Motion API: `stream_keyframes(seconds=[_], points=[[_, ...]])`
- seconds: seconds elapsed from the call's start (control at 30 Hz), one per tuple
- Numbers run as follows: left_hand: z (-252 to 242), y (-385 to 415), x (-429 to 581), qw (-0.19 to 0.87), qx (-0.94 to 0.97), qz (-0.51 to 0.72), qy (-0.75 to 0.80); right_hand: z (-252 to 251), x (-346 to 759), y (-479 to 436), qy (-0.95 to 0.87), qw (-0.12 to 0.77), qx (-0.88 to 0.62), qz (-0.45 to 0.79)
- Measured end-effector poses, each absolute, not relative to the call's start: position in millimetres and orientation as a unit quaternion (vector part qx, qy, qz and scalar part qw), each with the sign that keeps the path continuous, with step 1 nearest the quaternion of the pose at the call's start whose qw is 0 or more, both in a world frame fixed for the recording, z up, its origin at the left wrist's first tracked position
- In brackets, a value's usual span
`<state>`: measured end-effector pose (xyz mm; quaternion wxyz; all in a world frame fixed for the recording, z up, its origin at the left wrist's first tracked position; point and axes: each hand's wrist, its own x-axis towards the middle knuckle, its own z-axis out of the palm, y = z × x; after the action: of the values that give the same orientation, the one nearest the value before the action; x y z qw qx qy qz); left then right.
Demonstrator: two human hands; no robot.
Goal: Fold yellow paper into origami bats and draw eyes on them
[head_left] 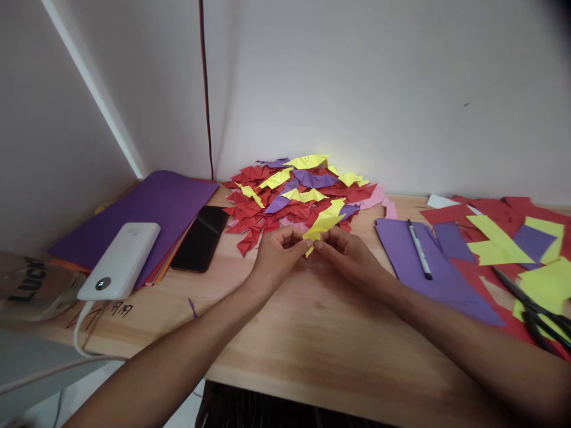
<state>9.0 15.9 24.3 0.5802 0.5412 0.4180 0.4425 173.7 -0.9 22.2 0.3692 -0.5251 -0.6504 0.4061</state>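
Yellow folded paper: 1 piece, slanting up rightward in front of the folded-paper pile, above the wooden tabletop.
Left hand: pinching the paper's lower end.
Right hand: pinching the same end, thumb nearly meeting the left thumb.
Folded-paper pile: red, yellow, purple, pink; lying near the wall.
Smartphone: 1, lying left of the pile, screen dark.
Power bank: 1, white, resting on a purple sheet.
Pen: 1, lying on purple paper.
Scissors: 1 pair, lying over paper scraps, far right.
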Motion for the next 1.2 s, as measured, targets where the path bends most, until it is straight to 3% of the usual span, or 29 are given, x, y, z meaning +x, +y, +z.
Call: stream_keyframes(seconds=[0.37,0.6,0.9,1.2], points=[[25.4,15.8,6.3,0.601,0.534,0.433,0.406,21.6,173.8,-0.5,-0.664,0.367,-0.522,0.391],[27.9,15.4,6.2,0.531,0.588,0.426,0.437,25.1,171.7,2.6,-0.678,0.340,-0.537,0.369],[29.4,16.2,5.6,0.585,0.537,0.408,0.451,23.3,175.1,3.2,-0.666,0.359,-0.503,0.418],[28.7,14.5,3.5,0.444,0.677,0.351,0.471,24.8,173.0,5.6,-0.659,0.331,-0.550,0.391]])
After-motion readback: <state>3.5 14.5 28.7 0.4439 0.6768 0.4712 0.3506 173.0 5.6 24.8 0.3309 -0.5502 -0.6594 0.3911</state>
